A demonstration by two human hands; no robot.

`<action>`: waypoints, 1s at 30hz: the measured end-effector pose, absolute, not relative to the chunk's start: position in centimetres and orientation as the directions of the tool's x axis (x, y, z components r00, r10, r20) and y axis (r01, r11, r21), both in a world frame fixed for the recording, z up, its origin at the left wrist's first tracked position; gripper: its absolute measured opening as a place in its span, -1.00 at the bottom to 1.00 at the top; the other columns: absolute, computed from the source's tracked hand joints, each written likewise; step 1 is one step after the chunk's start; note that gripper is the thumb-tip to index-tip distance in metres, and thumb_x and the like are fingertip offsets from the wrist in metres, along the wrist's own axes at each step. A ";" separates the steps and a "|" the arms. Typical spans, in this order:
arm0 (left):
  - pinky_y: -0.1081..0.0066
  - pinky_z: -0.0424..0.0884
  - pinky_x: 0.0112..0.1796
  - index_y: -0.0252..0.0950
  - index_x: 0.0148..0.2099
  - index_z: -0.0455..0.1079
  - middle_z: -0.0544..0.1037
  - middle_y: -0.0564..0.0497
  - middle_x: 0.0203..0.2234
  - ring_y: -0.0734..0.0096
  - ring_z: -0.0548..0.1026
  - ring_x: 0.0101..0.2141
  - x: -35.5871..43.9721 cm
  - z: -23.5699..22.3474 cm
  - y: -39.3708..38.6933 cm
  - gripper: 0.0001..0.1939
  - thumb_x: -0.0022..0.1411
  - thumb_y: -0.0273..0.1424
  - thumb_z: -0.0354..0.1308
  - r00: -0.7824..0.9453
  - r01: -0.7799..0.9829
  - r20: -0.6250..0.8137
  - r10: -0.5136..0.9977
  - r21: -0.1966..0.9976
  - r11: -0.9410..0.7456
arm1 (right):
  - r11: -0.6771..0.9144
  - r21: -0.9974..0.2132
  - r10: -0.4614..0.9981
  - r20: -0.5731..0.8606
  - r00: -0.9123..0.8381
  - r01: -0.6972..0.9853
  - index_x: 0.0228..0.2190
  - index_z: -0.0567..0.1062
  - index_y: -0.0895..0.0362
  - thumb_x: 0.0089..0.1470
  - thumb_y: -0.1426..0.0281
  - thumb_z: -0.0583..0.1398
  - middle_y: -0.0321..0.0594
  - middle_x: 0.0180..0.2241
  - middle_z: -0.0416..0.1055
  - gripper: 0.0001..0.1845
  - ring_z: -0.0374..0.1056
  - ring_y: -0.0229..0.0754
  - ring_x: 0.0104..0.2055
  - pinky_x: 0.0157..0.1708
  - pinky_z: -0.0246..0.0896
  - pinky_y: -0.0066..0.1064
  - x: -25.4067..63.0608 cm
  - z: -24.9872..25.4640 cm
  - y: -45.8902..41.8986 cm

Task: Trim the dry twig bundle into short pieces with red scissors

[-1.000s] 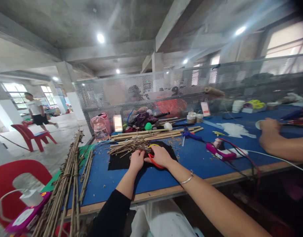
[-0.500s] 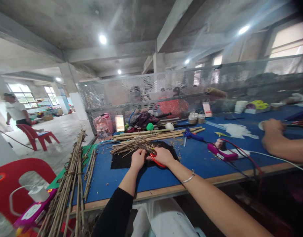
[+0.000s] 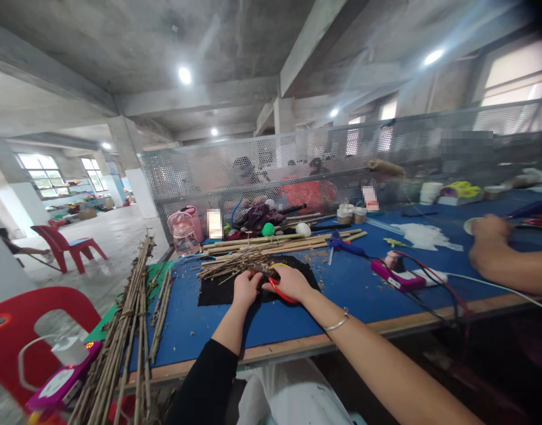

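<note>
A blue-topped counter (image 3: 200, 330) with a wooden front edge spread out before the person, plant crumbs scattered over its surface; a black cloth (image 3: 213, 294) lay on it, and on that a heap of short twigs (image 3: 222, 264); the right hand (image 3: 292, 283) had its grip closed round the red-handled cutters (image 3: 283, 293), held over the cloth with their metal end at the near right of the heap; the left hand (image 3: 246, 288) was just beside that metal end, fingers drawn together, though how tightly its grip was closed, and on what, I could not tell.

Long pale canes (image 3: 292, 243) lay behind the twigs, a green ball (image 3: 268, 229) and a white ball (image 3: 303, 229) beyond them; to the right were a blue glue gun (image 3: 347, 245), a purple power strip (image 3: 397, 276) and another person's hand (image 3: 489, 235); a bundle of dry stalks (image 3: 124, 321) lay across the counter's left end, jutting past its front edge.

A perforated metal screen (image 3: 200, 177) stood along the back; overhead was a grey concrete ceiling (image 3: 133, 47) with beams and lit lamps; to the left, a pale floor (image 3: 120, 227) held a red chair (image 3: 69, 248), with bright windows (image 3: 40, 174) farther off.
</note>
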State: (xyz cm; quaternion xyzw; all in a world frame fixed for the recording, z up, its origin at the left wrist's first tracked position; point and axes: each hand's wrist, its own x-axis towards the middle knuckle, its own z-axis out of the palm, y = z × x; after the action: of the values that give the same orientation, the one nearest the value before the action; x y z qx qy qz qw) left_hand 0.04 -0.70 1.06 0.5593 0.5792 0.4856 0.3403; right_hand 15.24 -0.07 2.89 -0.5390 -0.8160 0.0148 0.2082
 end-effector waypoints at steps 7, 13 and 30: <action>0.54 0.26 -0.65 -0.34 -0.43 0.33 0.37 0.08 -0.65 0.59 0.26 -0.69 0.1 0.7 -0.5 -0.77 0.08 -0.26 0.03 -0.111 0.244 0.188 0.976 0.957 -0.156 | 0.379 -0.318 0.911 0.293 -0.290 0.869 -0.33 0.40 0.09 -0.11 -0.05 0.09 -0.20 -0.34 0.42 -0.51 0.35 -0.14 -0.27 -0.38 0.09 -0.44 15.3 3.0 -0.2; 0.56 0.26 -0.63 -0.33 -0.44 0.28 0.36 0.08 -0.63 0.58 0.29 -0.64 0.3 1.0 -0.6 -0.77 0.09 -0.25 0.00 -0.098 0.135 0.153 0.983 0.981 -0.139 | 0.428 -0.298 0.883 0.340 -0.324 0.853 -0.31 0.37 0.12 -0.13 -0.04 0.11 -0.16 -0.29 0.40 -0.49 0.32 -0.13 -0.24 -0.34 0.09 -0.41 15.2 2.9 -0.1; 0.60 0.16 -0.68 -0.34 -0.41 0.30 0.37 0.10 -0.64 0.64 0.21 -0.70 0.5 1.4 -0.9 -0.78 0.07 -0.25 0.04 -0.070 0.064 0.118 0.991 0.991 -0.114 | 0.384 -0.271 0.907 0.288 -0.306 0.883 -0.29 0.36 0.12 -0.12 -0.11 0.05 -0.14 -0.31 0.42 -0.43 0.35 -0.12 -0.25 -0.35 0.09 -0.42 15.1 3.3 -0.5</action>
State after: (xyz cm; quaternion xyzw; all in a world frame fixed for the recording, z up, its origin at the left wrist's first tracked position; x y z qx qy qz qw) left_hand 0.50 -0.95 1.42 0.5244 0.5028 0.5311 0.4361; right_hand 15.10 -0.49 3.29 -0.5541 -0.8076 0.0310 0.1996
